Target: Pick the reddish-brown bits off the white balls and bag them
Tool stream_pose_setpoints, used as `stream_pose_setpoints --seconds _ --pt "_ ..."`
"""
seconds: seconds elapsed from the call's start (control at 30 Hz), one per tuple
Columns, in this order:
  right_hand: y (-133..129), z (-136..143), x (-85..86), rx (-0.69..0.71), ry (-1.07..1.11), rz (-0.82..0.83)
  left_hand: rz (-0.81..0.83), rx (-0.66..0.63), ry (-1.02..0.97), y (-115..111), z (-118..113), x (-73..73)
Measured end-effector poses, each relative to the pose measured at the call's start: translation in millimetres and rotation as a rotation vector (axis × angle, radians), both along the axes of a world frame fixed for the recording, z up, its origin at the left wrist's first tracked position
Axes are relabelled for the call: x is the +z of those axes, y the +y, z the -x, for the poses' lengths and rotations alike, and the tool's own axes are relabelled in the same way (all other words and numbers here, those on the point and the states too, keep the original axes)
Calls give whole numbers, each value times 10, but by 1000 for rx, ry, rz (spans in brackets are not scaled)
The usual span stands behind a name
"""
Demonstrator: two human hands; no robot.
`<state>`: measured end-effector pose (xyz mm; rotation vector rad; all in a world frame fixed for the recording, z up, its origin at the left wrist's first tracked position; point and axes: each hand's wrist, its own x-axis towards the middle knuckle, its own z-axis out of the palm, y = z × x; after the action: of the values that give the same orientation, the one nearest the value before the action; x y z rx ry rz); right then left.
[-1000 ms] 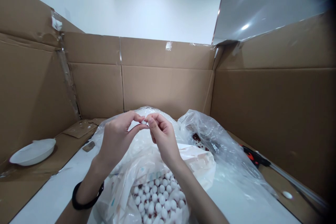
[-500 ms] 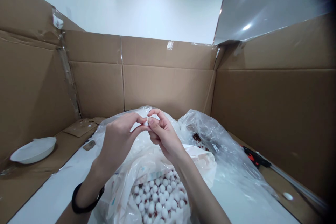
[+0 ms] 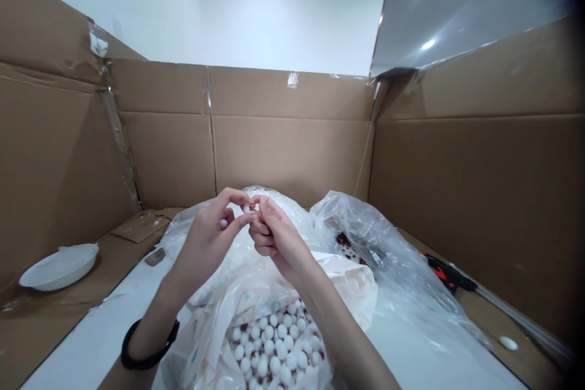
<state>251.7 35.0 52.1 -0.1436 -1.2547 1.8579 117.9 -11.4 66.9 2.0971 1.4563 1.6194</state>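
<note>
My left hand (image 3: 208,244) is closed, pinching a small white ball (image 3: 247,208) between thumb and forefinger. A second white ball (image 3: 223,223) is tucked against its curled fingers. Right beside it, my right hand (image 3: 278,234) has its fingers curled, with thumb and forefinger pressed together at the pinched ball. A reddish-brown speck shows between the fingertips, too small to name. Below both hands, an open white plastic bag (image 3: 219,317) holds many white balls (image 3: 274,347) with reddish-brown bits among them.
Clear plastic bags (image 3: 393,262) lie behind, one with reddish-brown pieces (image 3: 350,248). A white dish (image 3: 59,268) stands at left. At right lie a black-and-red tool (image 3: 445,274) with a metal rod and a loose white piece (image 3: 508,343). Cardboard walls (image 3: 292,146) enclose the table.
My left hand has turned so the second ball in it shows. My right forefinger has come down from its raised position, and the fingers have curled tighter by the pinched ball.
</note>
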Motion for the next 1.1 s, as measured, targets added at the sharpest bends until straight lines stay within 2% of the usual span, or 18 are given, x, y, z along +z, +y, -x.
stream_pose_setpoints --seconds 0.1,0.23,0.37,0.43,0.57,0.73,0.83,0.97,1.1 --pt "85 -10 4 14 185 270 -3 -2 -35 14 -6 3" --pt "245 -99 20 -26 361 636 -31 36 41 -1 -22 8" --pt "336 -179 47 -133 391 806 -116 62 51 11 -36 -22" --pt "340 -192 62 -154 402 827 -157 81 21 32 -40 -56" --pt "312 -189 92 -109 444 806 -210 89 -56 58 -41 -115" --pt "296 -187 106 -71 466 814 -231 78 -38 7 -36 -84" --pt "294 -187 100 -69 457 805 -147 -26 109 -44 -51 -20" --pt "294 -185 84 -68 475 757 75 -202 323 -113 -120 50" --pt "305 -184 42 -84 434 651 184 -258 368 -131 -177 50"
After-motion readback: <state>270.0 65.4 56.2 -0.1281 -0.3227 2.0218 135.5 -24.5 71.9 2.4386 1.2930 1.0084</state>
